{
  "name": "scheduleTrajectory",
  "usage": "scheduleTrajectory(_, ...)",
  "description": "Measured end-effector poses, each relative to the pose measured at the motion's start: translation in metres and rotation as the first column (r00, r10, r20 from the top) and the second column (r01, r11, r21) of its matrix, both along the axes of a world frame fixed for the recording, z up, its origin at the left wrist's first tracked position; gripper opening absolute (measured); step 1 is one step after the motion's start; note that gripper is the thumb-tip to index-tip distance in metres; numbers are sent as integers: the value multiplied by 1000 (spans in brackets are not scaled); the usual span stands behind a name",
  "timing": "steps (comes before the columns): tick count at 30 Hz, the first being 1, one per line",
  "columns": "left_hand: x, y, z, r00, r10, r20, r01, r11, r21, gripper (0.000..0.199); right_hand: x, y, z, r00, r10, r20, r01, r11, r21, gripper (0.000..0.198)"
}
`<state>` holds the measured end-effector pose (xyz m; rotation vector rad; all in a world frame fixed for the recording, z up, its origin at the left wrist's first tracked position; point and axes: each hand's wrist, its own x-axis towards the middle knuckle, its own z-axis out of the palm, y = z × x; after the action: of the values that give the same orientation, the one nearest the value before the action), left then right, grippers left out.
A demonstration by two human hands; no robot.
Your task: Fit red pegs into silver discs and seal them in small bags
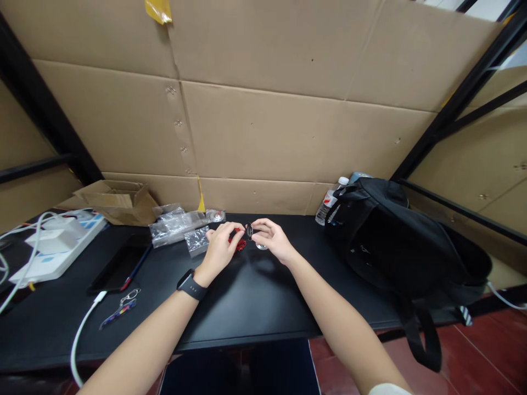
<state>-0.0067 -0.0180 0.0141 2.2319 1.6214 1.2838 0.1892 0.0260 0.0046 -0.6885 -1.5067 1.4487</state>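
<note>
My right hand (272, 239) pinches a small dark round piece (249, 231) between thumb and fingers, above the black tabletop (263, 307). Just left of it, my left hand (223, 244) has its thumb and forefinger closed together near the piece. Whatever those left fingertips hold is too small to make out. A red openwork piece (240, 246) shows on the table beside the left fingers. Partly hidden under my right hand lies a small clear round thing (262, 247). A dark watch (192, 285) is on my left wrist.
Clear plastic packets (175, 226) and a paper bag (119, 200) lie at the back left. Nearer are a phone (121, 263), a keychain (119, 314) and a white power strip (61, 255) with cables. A water bottle (328, 206) and black backpack (395, 247) stand right.
</note>
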Motion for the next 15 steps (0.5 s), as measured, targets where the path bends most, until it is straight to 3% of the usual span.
scheduleTrajectory(10, 0, 3, -8, 982, -45, 185, 44, 999, 9, 17, 0, -3, 3, 1000, 11, -5, -11, 1000, -3, 47)
scheduleTrajectory(15, 2, 1, -5, 992, -52, 117, 53, 999, -3, 13, -2, -5, 3, 999, 36, -11, -37, 999, -14, 49)
